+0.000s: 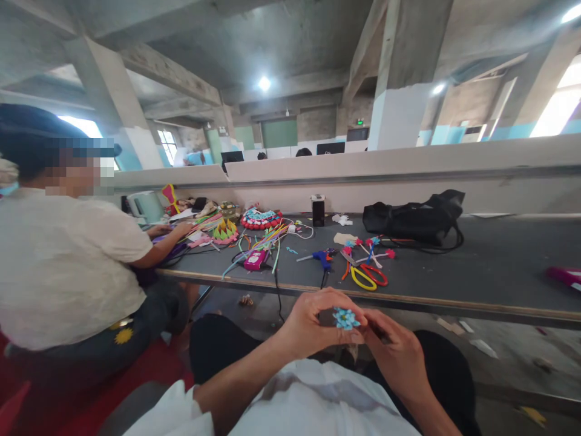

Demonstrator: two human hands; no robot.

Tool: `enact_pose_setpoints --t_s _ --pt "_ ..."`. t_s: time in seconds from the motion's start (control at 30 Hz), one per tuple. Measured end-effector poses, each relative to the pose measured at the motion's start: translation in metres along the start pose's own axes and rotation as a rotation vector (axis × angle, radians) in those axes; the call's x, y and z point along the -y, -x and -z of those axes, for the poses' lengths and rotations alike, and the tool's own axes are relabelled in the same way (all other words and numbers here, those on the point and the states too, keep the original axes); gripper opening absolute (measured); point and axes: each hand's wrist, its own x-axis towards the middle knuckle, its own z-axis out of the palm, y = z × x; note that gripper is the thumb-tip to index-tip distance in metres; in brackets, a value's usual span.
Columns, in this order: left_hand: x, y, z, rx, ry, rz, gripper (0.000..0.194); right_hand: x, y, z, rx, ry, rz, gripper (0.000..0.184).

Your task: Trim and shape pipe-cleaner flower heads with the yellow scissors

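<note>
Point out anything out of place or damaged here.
The floor looks littered: a pale scrap and a yellowish piece lie at right, and a brownish clump shows below the table, like stray waste. The blue flower shows no obvious damage.

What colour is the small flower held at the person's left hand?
The flower is light blue with a yellowish centre; it shows in the head view.
</note>
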Motion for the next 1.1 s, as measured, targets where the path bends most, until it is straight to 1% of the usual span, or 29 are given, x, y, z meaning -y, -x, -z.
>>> enact_pose_setpoints --t_s 0.13,0.23,0.4,0.5,0.6,0.73,0.8,0.93,1.03,1.1 --pt "0.000 -0.001 0.000 0.003 -0.022 -0.083 0.031 -0.001 0.001 0.000 -0.039 -0.001 -0.018 0.016" --pt "-0.001 0.000 -0.001 -0.005 -0.056 -0.090 0.036 -0.001 0.001 0.000 -0.056 -0.008 -0.026 0.014" --pt "-0.002 0.003 -0.004 -0.069 -0.012 -0.025 0.050 0.001 0.003 0.001 -0.056 -0.020 -0.029 0.012" --pt "-0.003 0.005 -0.007 -0.102 0.000 0.052 0.051 0.002 0.004 0.000 -0.065 -0.036 -0.035 0.013" --pt "-0.003 0.006 -0.011 -0.133 0.013 0.094 0.051 0.001 0.005 -0.004 -0.060 -0.057 -0.051 0.014" --pt "-0.005 0.007 -0.016 -0.122 -0.009 0.080 0.048 -0.002 0.007 -0.010 -0.025 -0.098 -0.073 0.013" --pt "-0.006 0.007 -0.019 -0.107 -0.056 0.037 0.045 -0.003 0.007 -0.013 -0.016 -0.114 -0.085 0.014" --pt "-0.006 0.006 -0.023 -0.056 -0.152 -0.040 0.047 -0.002 0.007 -0.019 -0.007 -0.132 -0.095 0.015" --pt "-0.004 0.008 -0.025 -0.048 -0.138 -0.043 0.047 -0.004 0.007 -0.025 0.008 -0.147 -0.091 0.013" --pt "-0.003 0.009 -0.026 -0.043 -0.088 -0.021 0.046 -0.006 0.007 -0.029 0.012 -0.155 -0.091 0.015"
